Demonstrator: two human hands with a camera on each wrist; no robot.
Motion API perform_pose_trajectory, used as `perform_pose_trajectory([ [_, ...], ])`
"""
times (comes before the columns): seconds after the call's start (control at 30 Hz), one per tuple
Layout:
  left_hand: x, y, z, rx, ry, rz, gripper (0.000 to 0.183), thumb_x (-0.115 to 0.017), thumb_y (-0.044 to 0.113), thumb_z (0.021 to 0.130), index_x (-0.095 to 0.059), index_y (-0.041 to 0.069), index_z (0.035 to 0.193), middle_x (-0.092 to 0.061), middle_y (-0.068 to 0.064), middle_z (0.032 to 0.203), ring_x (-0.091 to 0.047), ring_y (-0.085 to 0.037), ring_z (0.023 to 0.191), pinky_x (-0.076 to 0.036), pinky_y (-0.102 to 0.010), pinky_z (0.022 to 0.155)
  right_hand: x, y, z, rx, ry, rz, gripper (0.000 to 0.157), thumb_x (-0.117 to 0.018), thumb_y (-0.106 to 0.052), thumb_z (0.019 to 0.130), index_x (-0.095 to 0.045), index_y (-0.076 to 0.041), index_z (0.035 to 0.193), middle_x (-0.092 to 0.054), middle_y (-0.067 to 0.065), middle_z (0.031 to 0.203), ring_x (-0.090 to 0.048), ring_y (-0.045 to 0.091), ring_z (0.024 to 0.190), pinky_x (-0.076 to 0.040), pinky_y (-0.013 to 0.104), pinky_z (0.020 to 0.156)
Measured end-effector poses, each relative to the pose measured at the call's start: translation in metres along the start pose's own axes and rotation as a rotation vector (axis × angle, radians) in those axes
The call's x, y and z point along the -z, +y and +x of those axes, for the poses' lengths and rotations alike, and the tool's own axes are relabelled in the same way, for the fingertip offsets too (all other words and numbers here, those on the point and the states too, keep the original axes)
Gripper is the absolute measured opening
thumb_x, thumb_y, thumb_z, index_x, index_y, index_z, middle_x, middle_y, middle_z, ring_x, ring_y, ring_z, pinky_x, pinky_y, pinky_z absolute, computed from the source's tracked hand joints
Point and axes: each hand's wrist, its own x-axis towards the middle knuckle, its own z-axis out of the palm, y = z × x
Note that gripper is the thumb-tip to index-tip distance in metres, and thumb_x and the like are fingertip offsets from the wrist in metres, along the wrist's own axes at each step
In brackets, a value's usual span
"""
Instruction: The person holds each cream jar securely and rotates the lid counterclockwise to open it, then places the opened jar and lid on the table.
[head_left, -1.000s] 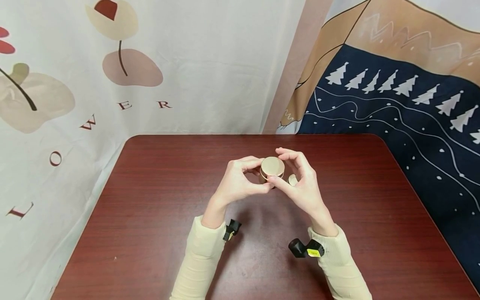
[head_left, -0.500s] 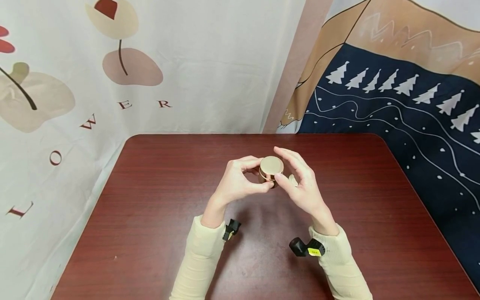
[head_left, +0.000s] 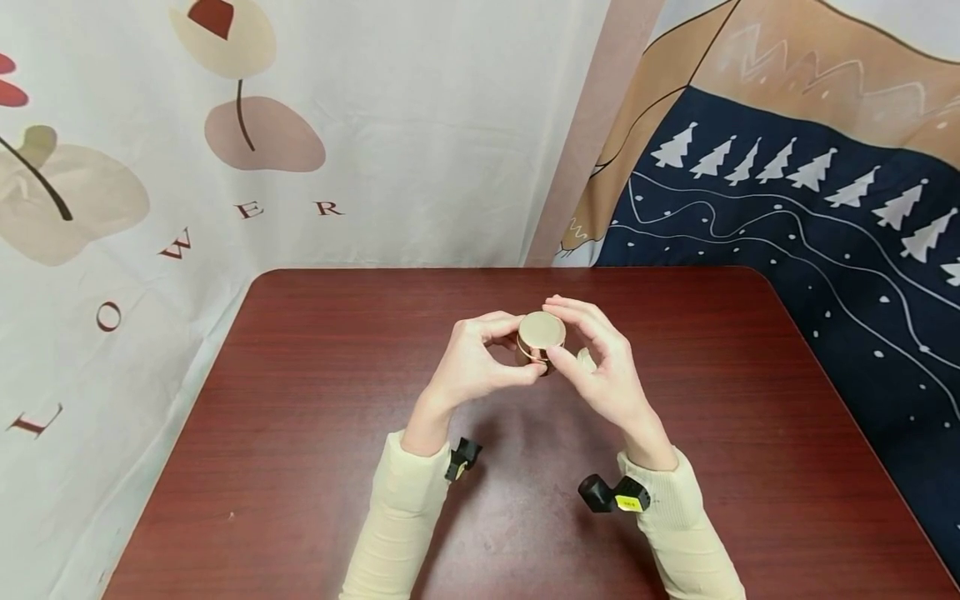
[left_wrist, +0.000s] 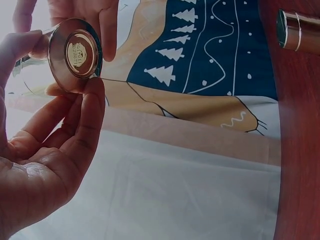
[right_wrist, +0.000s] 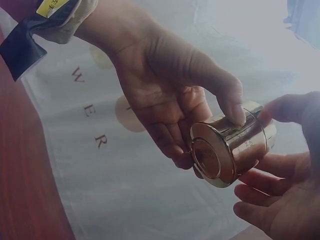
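A gold, shiny round jar (head_left: 531, 360) with a flat lid (head_left: 542, 328) is held upright above the table. My left hand (head_left: 474, 360) grips the jar's lower body between thumb and fingers. Its stamped base (left_wrist: 75, 54) faces the left wrist view. On the other side, my right hand (head_left: 606, 367) has its thumb and fingers about the lid's rim. The right wrist view shows a thin seam between lid and body, with the right thumb (right_wrist: 280, 111) at the lid end. The jar's far side is hidden by fingers.
A second gold cylinder (left_wrist: 305, 32) stands on the red-brown table (head_left: 315, 400), mostly hidden behind my right hand in the head view. Printed cloths (head_left: 420, 150) hang along the table's back and side edges. A black camera sits on each wrist.
My right fingers loosened and spread off the lid half a second ago, then came back in around its rim. My left hand keeps its grip on the jar, which shifted slightly left.
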Motion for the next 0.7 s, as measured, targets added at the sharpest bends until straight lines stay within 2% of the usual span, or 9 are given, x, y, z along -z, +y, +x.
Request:
perform_pose_trajectory([
  [0.1, 0.000, 0.000, 0.000, 0.000, 0.001, -0.003, 0.026, -0.078, 0.003, 0.065, -0.070, 0.001, 0.090, -0.063, -0.004, 0.080, -0.058, -0.013, 0.072, -0.054, -0.028, 0.068, 0.000, 0.001, 0.000, 0.019, -0.028, 0.007, 0.042, -0.058, 0.010, 0.081, -0.055, 0.008, 0.123, -0.052, 0.019, 0.128, -0.043, 0.027, 0.125, -0.042, 0.021, 0.093],
  [0.2, 0.000, -0.001, 0.000, 0.000, 0.000, -0.006, 0.027, -0.078, 0.003, 0.065, -0.070, 0.001, 0.090, -0.064, -0.004, 0.081, -0.058, -0.013, 0.073, -0.055, -0.029, 0.068, -0.001, 0.002, -0.001, 0.003, -0.013, 0.016, 0.048, -0.059, 0.010, 0.079, -0.052, 0.007, 0.126, -0.051, 0.018, 0.129, -0.044, 0.024, 0.123, -0.042, 0.021, 0.095],
  [0.27, 0.000, -0.001, 0.000, 0.000, 0.000, -0.005, 0.028, -0.079, 0.004, 0.065, -0.070, 0.001, 0.091, -0.064, -0.004, 0.081, -0.058, -0.013, 0.073, -0.055, -0.030, 0.068, -0.002, 0.001, -0.002, -0.024, 0.008, 0.015, 0.051, -0.063, 0.012, 0.077, -0.051, 0.006, 0.127, -0.051, 0.016, 0.129, -0.046, 0.023, 0.123, -0.040, 0.025, 0.100],
  [0.33, 0.000, -0.001, -0.001, -0.001, 0.001, 0.002, 0.029, -0.078, 0.004, 0.065, -0.071, 0.000, 0.093, -0.065, -0.005, 0.082, -0.059, -0.016, 0.073, -0.055, -0.030, 0.068, -0.003, 0.000, -0.002, -0.051, 0.034, 0.015, 0.054, -0.068, 0.013, 0.074, -0.051, 0.005, 0.124, -0.052, 0.014, 0.128, -0.047, 0.022, 0.122, -0.035, 0.032, 0.106],
  [0.43, 0.000, -0.001, -0.001, -0.001, 0.003, 0.016, 0.032, -0.077, 0.003, 0.064, -0.071, -0.002, 0.096, -0.065, -0.008, 0.084, -0.060, -0.017, 0.073, -0.054, -0.029, 0.068, -0.006, -0.008, 0.001, -0.082, 0.047, 0.005, 0.053, -0.073, 0.016, 0.069, -0.052, 0.008, 0.117, -0.053, 0.015, 0.125, -0.049, 0.023, 0.121, -0.037, 0.034, 0.105],
  [0.57, 0.001, -0.001, -0.001, -0.002, 0.002, 0.025, 0.033, -0.076, 0.002, 0.064, -0.070, -0.002, 0.097, -0.066, -0.009, 0.086, -0.060, -0.017, 0.074, -0.055, -0.030, 0.069, -0.007, -0.010, 0.002, -0.080, 0.048, -0.014, 0.049, -0.072, 0.019, 0.067, -0.055, 0.011, 0.111, -0.054, 0.021, 0.122, -0.050, 0.024, 0.119, -0.040, 0.030, 0.101],
  [0.7, 0.001, -0.001, -0.001, -0.004, 0.002, 0.020, 0.032, -0.077, 0.002, 0.065, -0.071, -0.001, 0.096, -0.065, -0.007, 0.084, -0.060, -0.018, 0.073, -0.055, -0.032, 0.068, -0.005, -0.003, 0.001, -0.069, 0.017, -0.019, 0.048, -0.070, 0.017, 0.071, -0.059, 0.008, 0.116, -0.055, 0.017, 0.124, -0.046, 0.023, 0.122, -0.039, 0.026, 0.100],
])
